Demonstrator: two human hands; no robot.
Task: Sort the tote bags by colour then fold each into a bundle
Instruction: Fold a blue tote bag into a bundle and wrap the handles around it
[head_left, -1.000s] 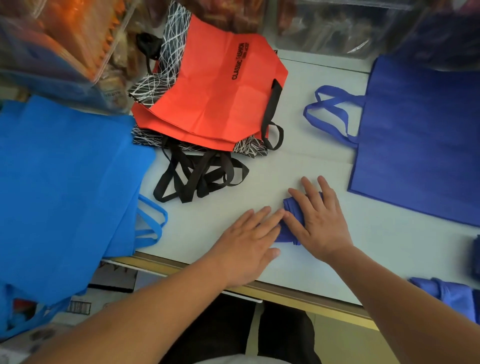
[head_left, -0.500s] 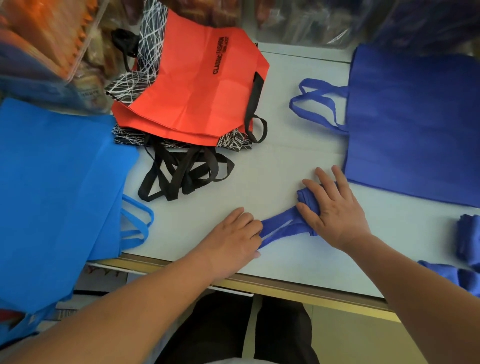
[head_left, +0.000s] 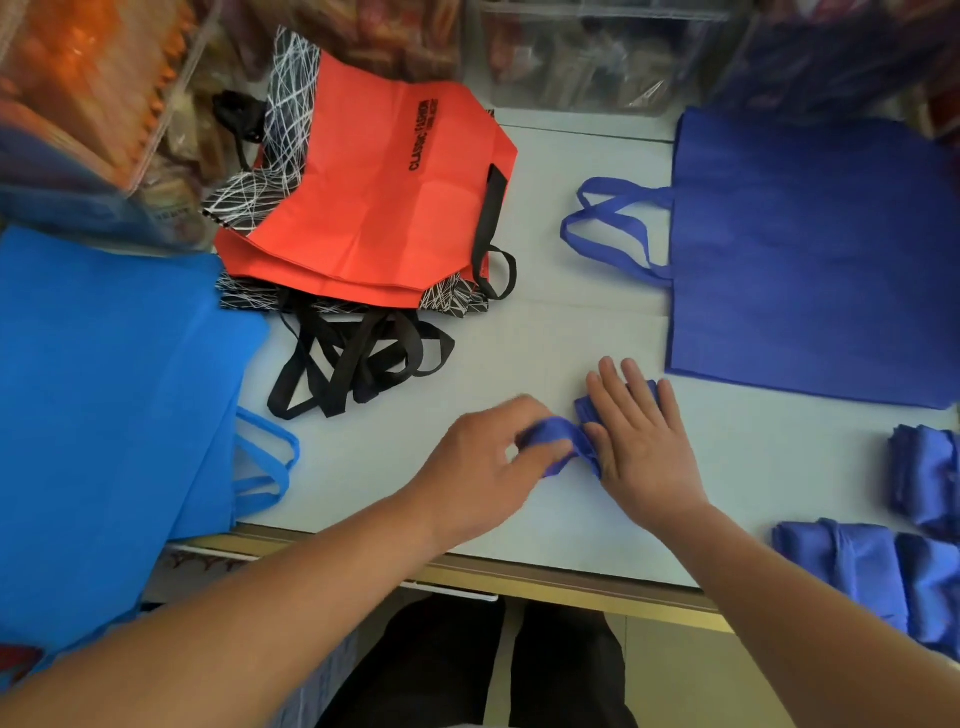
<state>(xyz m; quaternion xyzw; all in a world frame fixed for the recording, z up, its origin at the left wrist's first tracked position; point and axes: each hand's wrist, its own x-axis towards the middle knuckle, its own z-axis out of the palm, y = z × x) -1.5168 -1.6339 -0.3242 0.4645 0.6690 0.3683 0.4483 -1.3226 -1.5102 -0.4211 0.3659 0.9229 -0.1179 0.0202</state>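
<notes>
Lower centre: right hand (head_left: 644, 449) flat on bundle (head_left: 584, 409); left hand (head_left: 478, 473) pinches strap (head_left: 551, 434), seemingly wrapping it. Keep strap taut, bundle pinned.

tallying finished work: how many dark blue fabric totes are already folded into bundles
3, at the table's right edge: one dark blue fabric bundle above, two side by side nearer the person. More may lie outside the frame.
</notes>
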